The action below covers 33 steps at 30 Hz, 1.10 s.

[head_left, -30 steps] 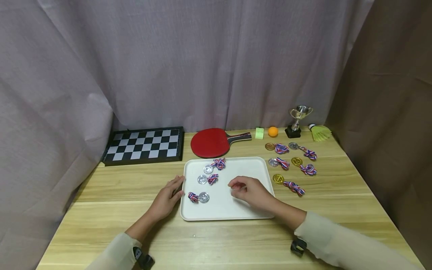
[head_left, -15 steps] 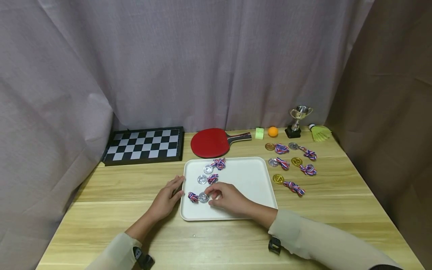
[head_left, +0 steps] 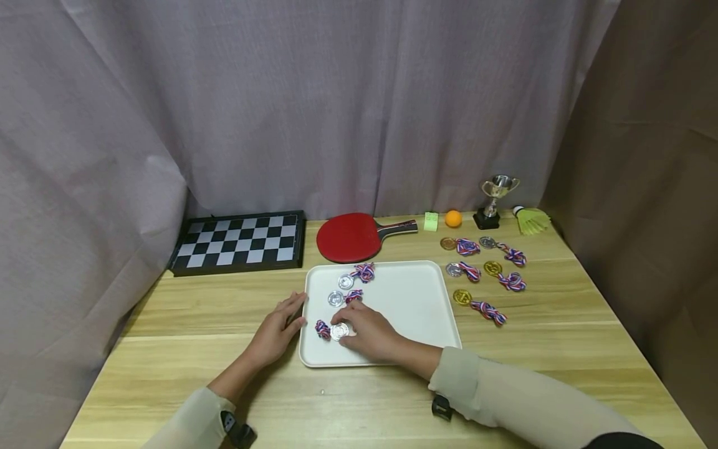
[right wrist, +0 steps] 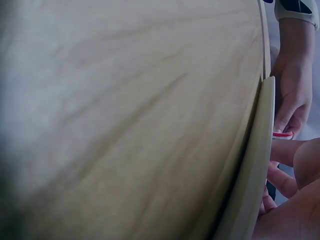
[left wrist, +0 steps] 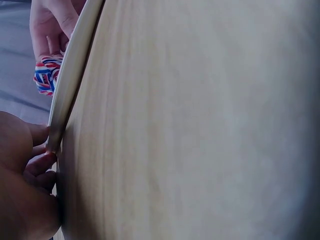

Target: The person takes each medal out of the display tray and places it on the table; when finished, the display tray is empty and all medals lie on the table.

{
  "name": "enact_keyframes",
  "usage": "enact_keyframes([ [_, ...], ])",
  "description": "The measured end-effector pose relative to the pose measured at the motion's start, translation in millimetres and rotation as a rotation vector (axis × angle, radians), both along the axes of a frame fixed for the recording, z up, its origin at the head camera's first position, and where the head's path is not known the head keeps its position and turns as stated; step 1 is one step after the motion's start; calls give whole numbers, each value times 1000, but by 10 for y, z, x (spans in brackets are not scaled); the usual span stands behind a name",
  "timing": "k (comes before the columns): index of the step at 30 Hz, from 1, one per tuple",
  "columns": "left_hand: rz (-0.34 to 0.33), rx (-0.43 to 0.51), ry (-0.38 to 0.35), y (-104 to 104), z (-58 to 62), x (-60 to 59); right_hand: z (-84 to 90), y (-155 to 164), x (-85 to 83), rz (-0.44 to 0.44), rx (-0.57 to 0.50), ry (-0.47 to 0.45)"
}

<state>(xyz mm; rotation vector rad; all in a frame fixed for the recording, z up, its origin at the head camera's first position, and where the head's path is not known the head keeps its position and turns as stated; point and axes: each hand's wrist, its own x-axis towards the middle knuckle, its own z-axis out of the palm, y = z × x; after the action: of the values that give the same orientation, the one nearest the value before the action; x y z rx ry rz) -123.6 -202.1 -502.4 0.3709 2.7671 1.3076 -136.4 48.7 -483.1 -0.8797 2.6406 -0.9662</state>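
In the head view my right hand [head_left: 370, 333] pinches a silver medal [head_left: 339, 331] between thumb and fingertips, low over the white tray [head_left: 415, 305]. This medal's bunched red, white and blue ribbon [head_left: 323, 330] points left. Two more silver medals, an upper one [head_left: 345, 282] and a middle one [head_left: 336, 299], lie on the tray above it, each with its ribbon to the right. My left hand [head_left: 279, 327] rests at the tray's left edge, fingers extended along the rim. In the left wrist view the left fingertips [left wrist: 42, 162] touch the tray's side.
Right of the tray lie several ribboned medals, including a gold one [head_left: 462, 297] and a silver one [head_left: 454, 270]. Along the back are a chessboard [head_left: 241, 242], red table tennis bat [head_left: 349, 238], green notepad [head_left: 430, 221], orange ball [head_left: 453, 218], trophy [head_left: 493, 202] and shuttlecock [head_left: 531, 221].
My right hand has moved left across the tray and taken hold of the lowest silver medal, which has shifted slightly and now catches the light. The left hand has stayed put.
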Motion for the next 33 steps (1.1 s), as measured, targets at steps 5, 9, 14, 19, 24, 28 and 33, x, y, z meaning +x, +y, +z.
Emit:
enact_keyframes([
  [5,2,-1,-10,-1,-3,0,12,5,1,-17,-42,-31],
  [9,-3,-3,-12,-8,-6,-5,33,17,1,-32,-81,-65],
  [14,-6,-4,-13,-14,-14,-12,43,80,-19,-43,-151,-141],
  [19,-5,-4,-13,-16,-25,-13,97,240,-24,-77,-216,-241],
  [24,-6,-7,-6,-15,-30,-16,179,482,-29,-133,-286,-335],
  [28,-6,-10,-4,-18,-30,-15,250,756,-54,-171,-335,-357],
  [33,-7,-11,-10,-15,-27,-10,331,1163,-62,-232,-459,-439],
])
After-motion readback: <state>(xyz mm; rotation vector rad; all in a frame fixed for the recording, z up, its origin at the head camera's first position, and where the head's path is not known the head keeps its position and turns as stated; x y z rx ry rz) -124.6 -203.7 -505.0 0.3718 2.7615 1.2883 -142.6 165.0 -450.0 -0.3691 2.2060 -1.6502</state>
